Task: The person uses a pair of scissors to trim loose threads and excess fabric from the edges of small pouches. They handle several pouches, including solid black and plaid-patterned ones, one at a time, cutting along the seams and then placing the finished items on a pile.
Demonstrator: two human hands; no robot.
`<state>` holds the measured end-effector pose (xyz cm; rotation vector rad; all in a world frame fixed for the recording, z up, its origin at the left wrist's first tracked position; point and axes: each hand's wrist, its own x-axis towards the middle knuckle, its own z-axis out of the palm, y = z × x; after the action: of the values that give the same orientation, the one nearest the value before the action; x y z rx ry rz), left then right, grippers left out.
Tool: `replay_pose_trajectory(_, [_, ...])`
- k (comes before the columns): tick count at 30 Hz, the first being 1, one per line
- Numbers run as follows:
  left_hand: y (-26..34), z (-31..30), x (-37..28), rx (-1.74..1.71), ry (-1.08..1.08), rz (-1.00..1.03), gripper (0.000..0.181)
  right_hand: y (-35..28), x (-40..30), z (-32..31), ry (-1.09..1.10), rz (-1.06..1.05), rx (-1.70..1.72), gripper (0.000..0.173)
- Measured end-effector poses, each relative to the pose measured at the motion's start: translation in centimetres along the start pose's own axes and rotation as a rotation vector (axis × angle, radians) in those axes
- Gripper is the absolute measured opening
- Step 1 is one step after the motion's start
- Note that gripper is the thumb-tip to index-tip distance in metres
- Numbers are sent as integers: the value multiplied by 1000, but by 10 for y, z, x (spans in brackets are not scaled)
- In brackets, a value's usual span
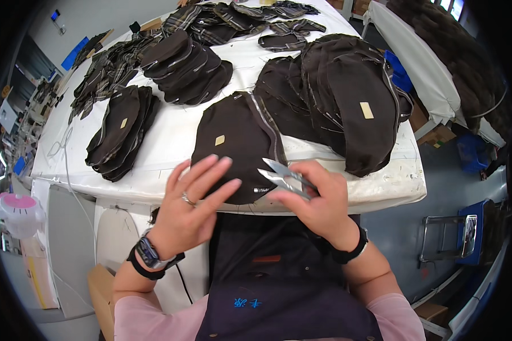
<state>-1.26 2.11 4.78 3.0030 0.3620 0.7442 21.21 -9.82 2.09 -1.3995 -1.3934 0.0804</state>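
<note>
A dark brown fabric piece with a curved metal zipper (243, 128) lies flat at the table's near edge, with a small yellowish sticker on its upper part. Over its lower left part, my left hand (196, 200) is spread with nothing in it. Thread snips (288, 179) are in my right hand (324, 200), their blades apart and pointing left above the zipper side. A short metal zipper end shows near the piece's lower edge, just below the blades.
On the white-covered table (170, 140) stand a stack of dark zippered pieces (119, 132) at left, another stack (187, 68) behind, and a larger pile (350, 102) at right. Plaid pieces (222, 21) lie at the back. A metal-framed stool (448, 238) stands on the floor at right.
</note>
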Motion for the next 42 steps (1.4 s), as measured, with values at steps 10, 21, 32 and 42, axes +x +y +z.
replay_pose_trajectory(10, [-13, 41, -17, -122, 84, 38, 48, 5, -10, 32, -9, 235, -225, 24])
replay_pose_trajectory(21, [37, 51, -6, -309, 382, -371, 31, -3, -23, 12, -89, 206, -130, 29])
replay_pose_trajectory(32, [35, 52, -8, -320, 391, -390, 18, -6, -16, 0, -227, -113, -370, 28])
replay_pose_trajectory(42, [35, 55, -6, -286, 405, -359, 22, 4, -18, 8, -180, -196, -374, 31])
